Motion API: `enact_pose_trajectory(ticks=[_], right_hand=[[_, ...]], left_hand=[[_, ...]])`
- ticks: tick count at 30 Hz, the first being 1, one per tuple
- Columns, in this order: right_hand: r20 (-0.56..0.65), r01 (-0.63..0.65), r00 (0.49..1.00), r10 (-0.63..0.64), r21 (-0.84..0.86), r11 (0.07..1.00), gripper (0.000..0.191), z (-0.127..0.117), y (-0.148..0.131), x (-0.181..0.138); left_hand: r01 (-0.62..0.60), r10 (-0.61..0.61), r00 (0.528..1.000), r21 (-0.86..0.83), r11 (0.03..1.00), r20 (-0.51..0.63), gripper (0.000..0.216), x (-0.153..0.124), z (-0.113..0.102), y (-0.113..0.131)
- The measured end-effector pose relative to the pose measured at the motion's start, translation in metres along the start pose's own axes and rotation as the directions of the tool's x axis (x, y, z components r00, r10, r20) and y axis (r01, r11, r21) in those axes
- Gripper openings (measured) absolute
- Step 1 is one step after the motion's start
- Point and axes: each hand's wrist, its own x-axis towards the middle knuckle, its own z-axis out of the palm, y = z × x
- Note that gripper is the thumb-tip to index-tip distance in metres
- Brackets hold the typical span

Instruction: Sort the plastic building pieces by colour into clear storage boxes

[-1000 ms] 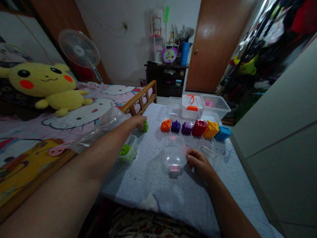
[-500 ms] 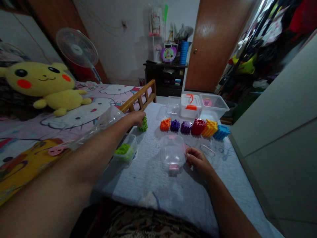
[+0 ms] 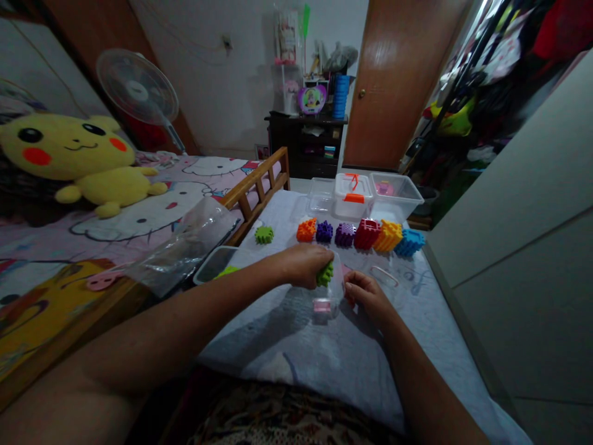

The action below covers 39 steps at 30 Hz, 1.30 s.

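My left hand (image 3: 308,266) is closed around a stack of green interlocking foam-like pieces (image 3: 325,274), above a clear plastic box (image 3: 336,296) with pink latches. Curled fingers of my right hand (image 3: 365,292) grip the box's right edge; the fingertips are partly hidden. Another green piece (image 3: 264,235) lies to the left at the back. Behind my left forearm, a second clear container (image 3: 210,262) holds more green pieces (image 3: 226,272).
Behind the box runs a row of interlocked blocks: orange (image 3: 306,230), purple, red (image 3: 367,234), yellow and blue (image 3: 410,242). Clear bins (image 3: 396,188) stand farther back. A clear lid with a handle (image 3: 384,275) lies right. The wooden bed rail (image 3: 259,191) borders the left.
My left hand has moved right from the table's back left to above the box, carrying green pieces. One green piece stays behind there. My right hand keeps its place.
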Motion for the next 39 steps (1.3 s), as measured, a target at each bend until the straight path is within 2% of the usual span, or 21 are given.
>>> enact_pose_trajectory(ticks=[3,8,13,19,23,25,30,33,39], right_hand=[[0.007,0.004,1.000,-0.004,0.009,1.000,0.030,0.000,0.001,0.000],[-0.010,-0.004,1.000,0.004,0.009,1.000,0.030,0.002,-0.002,0.000],[0.004,-0.013,1.000,0.013,0.008,1.000,0.030,0.002,-0.003,0.000],[-0.008,0.001,1.000,-0.001,0.015,1.000,0.029,0.001,0.000,0.000],[-0.005,-0.006,1.000,0.006,0.018,1.000,0.030,0.002,-0.001,0.000],[-0.011,-0.011,1.000,0.011,0.019,1.000,0.029,0.002,-0.002,0.000],[-0.006,-0.020,1.000,0.020,0.022,1.000,0.027,0.000,0.000,0.000],[0.002,-0.011,1.000,0.011,0.013,1.000,0.026,-0.001,0.002,0.000],[0.008,0.008,1.000,-0.008,0.001,1.000,0.027,-0.002,0.002,0.001]], left_hand=[[-0.025,0.020,0.997,0.069,0.997,0.074,0.036,0.011,0.020,0.007],[0.054,-0.087,0.970,0.148,0.987,0.228,0.040,0.028,0.035,0.008],[0.086,-0.119,0.962,0.139,0.987,0.246,0.039,0.034,0.044,0.009],[0.077,-0.112,0.922,0.108,0.991,0.370,0.055,0.039,0.033,0.008],[0.134,-0.107,0.916,-0.042,0.990,0.386,0.049,0.047,0.021,0.002],[0.129,-0.094,0.903,-0.055,0.990,0.420,0.045,0.051,0.020,-0.002],[0.088,-0.068,0.850,-0.015,0.996,0.522,0.041,0.058,0.023,-0.006],[0.066,-0.072,0.857,0.029,0.997,0.511,0.036,0.058,0.023,-0.002],[-0.069,-0.038,0.851,0.183,0.981,0.523,0.032,0.053,0.018,0.011]])
